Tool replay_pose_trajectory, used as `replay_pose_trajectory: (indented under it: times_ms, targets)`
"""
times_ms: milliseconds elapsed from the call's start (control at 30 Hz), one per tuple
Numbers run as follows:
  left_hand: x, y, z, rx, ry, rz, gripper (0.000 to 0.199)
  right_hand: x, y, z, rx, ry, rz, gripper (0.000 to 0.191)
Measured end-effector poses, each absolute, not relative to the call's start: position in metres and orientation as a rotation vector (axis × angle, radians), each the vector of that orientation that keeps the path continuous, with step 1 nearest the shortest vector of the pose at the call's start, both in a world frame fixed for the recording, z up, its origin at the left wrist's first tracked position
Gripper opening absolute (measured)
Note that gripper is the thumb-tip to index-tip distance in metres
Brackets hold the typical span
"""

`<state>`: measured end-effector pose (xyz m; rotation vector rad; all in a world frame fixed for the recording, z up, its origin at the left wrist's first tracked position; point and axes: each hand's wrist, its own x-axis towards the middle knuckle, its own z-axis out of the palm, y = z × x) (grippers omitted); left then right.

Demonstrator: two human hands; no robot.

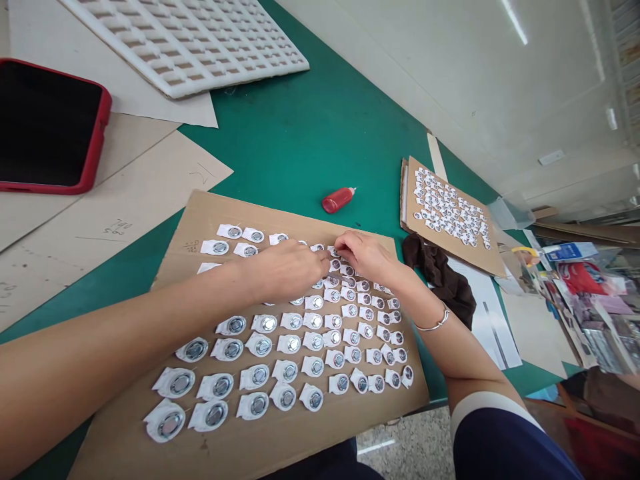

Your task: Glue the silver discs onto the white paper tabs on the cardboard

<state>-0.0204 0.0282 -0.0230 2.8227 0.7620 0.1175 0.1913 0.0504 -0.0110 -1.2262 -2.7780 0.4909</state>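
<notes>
Rows of small round silver discs with white fabric-like tabs (254, 405) lie on a brown cardboard sheet (280, 453). Over the sheet's upper middle, my left hand (295, 270) is closed, with a thin grey metal tool (341, 275) jutting from its fingertips. What kind of tool it is, I cannot make out. My right hand (364, 255) is just to its right, thumb and fingers pinched together at one of the tabbed discs near the sheet's far edge. Whatever lies between those fingertips is hidden. Both hands cover some of the pieces.
A red dropper bottle (339, 199) lies beyond the cardboard on the green tabletop (280, 140). At right are another loaded cardboard (493, 257) and a dark brown cloth (445, 283). A red-cased phone (47, 127) and a white grid tray (200, 83) occupy the upper left.
</notes>
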Motion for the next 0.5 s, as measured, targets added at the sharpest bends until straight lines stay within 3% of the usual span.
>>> replay_pose_trajectory:
  times_ms: [500]
  targets:
    - [-0.0218,0.0289,-0.0227,2.829,0.740,0.108,0.034,0.1919,0.0526,-0.0102,-1.182,-2.770,0.505,0.014]
